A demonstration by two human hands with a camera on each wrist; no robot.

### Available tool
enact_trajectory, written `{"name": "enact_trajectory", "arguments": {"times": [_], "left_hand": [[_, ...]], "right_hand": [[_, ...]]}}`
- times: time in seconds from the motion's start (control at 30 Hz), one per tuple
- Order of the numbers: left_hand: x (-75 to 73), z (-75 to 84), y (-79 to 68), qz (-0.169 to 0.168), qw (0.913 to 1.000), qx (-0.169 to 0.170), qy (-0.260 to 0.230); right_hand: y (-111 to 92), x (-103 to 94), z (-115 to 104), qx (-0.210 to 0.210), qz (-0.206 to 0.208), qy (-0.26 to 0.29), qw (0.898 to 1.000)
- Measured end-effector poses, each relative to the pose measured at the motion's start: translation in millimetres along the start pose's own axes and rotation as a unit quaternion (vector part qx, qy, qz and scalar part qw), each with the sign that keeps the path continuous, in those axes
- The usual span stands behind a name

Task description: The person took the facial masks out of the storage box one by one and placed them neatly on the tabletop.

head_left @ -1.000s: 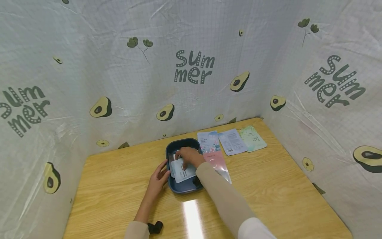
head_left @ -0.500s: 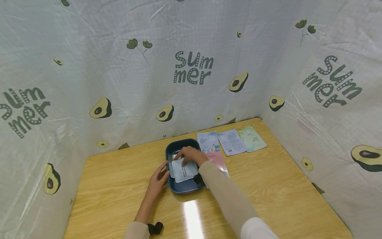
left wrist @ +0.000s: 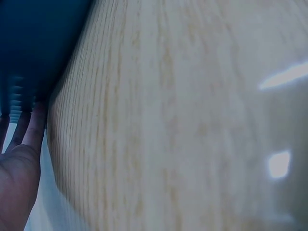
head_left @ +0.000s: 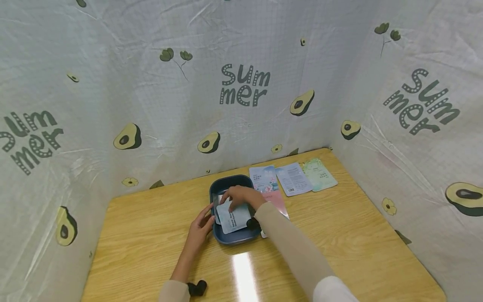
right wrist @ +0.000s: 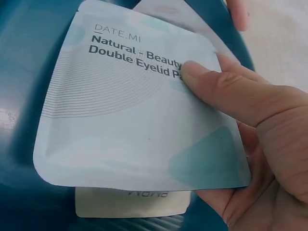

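Note:
A dark blue plastic basin (head_left: 230,241) stands on the wooden table, several flat packets inside it. My right hand (head_left: 243,195) reaches in and pinches a pale blue packet labelled Double Eyelid (right wrist: 130,139), thumb on its printed face and fingers beneath. Under that packet, the right wrist view shows a cream packet (right wrist: 130,204) with upside-down lettering and a whitish packet (right wrist: 180,19). My left hand (head_left: 200,223) touches the basin's left side with extended fingers; its fingers (left wrist: 34,130) lie against the outer wall in the left wrist view.
Right of the basin lie a blue floral packet (head_left: 263,176) and a pink packet (head_left: 277,201), partly hidden by the right sleeve. Farther right are a lilac packet (head_left: 295,180) and a green packet (head_left: 320,175). A printed white curtain (head_left: 162,100) stands behind the table.
My right wrist and forearm have shifted slightly right, and more of the pale blue packet shows. The packet has turned a little inside the basin. My left hand stays at the basin's side.

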State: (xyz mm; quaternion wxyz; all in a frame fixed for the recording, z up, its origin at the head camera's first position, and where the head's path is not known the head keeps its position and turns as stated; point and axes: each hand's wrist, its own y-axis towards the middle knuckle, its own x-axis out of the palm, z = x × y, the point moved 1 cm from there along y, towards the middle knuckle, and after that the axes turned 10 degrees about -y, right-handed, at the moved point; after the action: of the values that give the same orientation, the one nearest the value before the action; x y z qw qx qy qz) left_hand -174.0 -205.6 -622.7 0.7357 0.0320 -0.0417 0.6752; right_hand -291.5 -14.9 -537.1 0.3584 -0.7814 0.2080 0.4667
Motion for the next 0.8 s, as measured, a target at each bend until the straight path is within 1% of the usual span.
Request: {"name": "enact_trajectory", "arguments": {"times": [0.23,0.37,0.53,0.67,0.8], "left_hand": [[0.3,-1.0,-0.3,-0.004,0.9999,0.01,0.005],[-0.2,-1.9,-0.3,-0.005,1.0,0.006,0.0],[0.7,-2.0,0.5,-0.009,0.9999,0.013,0.004],[1.6,-1.6,0.6,-0.006,0.9998,0.018,0.008],[1.2,-1.6,0.0,0.001,0.9998,0.021,0.007]], "right_hand": [[-8.8,-9.6,-0.2,-0.037,0.024,0.017,0.999],[-14.1,-12.0,2.4,-0.049,0.036,0.018,0.998],[-24.5,-15.4,11.1,-0.064,0.069,0.031,0.995],[-32.1,-14.9,22.6,-0.065,0.095,0.047,0.992],[-39.8,-13.7,33.4,-0.05,0.128,0.087,0.987]]}}
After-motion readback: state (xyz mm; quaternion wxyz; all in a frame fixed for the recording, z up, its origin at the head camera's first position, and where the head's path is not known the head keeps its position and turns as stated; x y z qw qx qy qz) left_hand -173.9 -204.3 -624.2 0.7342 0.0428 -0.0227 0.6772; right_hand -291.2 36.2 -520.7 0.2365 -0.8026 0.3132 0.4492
